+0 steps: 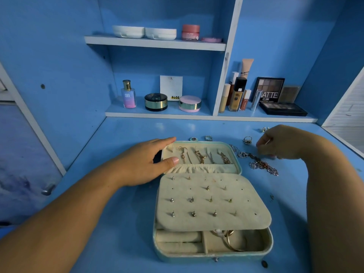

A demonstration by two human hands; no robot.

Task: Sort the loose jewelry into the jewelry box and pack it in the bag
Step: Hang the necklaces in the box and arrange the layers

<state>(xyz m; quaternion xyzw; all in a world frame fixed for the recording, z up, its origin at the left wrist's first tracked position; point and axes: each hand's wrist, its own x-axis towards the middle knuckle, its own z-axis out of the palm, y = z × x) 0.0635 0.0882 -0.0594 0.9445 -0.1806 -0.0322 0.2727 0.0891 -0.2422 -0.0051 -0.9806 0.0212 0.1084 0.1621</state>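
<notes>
While the pale teal, cream-lined jewelry box (187,257) lies open mid-counter (118,223), gold chains hung in its lid and studs on its padded flap, the tangled heap of silver and rose chains (262,165) just right of it could snag and lift as one. The left grip (145,164) pinches the lid's corner. The right grip (275,144) curls over the heap, and I cannot tell if it holds anything.
</notes>
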